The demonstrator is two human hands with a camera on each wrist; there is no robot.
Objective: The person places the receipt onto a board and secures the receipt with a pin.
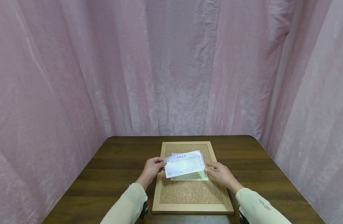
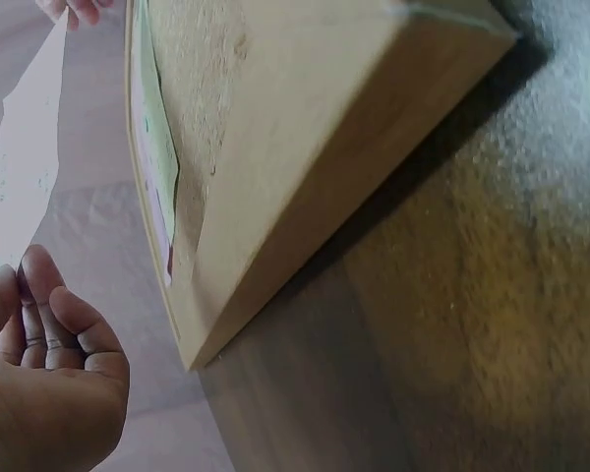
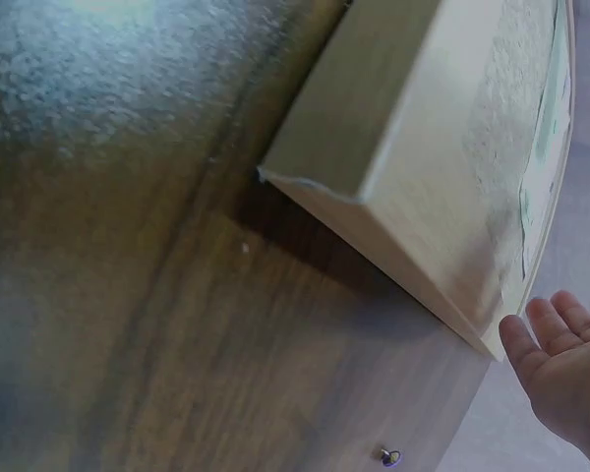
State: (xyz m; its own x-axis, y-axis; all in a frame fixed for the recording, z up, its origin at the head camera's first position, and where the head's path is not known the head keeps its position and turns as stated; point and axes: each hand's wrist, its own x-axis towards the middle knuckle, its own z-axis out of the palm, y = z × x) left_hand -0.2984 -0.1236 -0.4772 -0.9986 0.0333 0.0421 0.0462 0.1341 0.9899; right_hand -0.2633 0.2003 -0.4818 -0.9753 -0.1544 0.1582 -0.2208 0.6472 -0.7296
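Note:
A white printed form (image 1: 184,164) is held up at a tilt over a wood-framed cork board (image 1: 191,194). My left hand (image 1: 152,170) pinches its left edge between thumb and fingers; the left wrist view shows this grip on the sheet (image 2: 25,167) from below. At the form's lower right corner is my right hand (image 1: 222,175), its fingertips right by the edge. Loosely extended fingers show on that hand (image 3: 565,369) in the right wrist view, thumb apart. Beneath the held form, a greenish form (image 1: 192,177) and a purple sheet (image 1: 202,156) lie on the cork, partly hidden.
The board lies on a dark brown wooden table (image 1: 118,183). A small purple pushpin (image 3: 389,457) sits on the tabletop to the right of the board. Pink curtains (image 1: 182,68) hang behind the table and along both sides.

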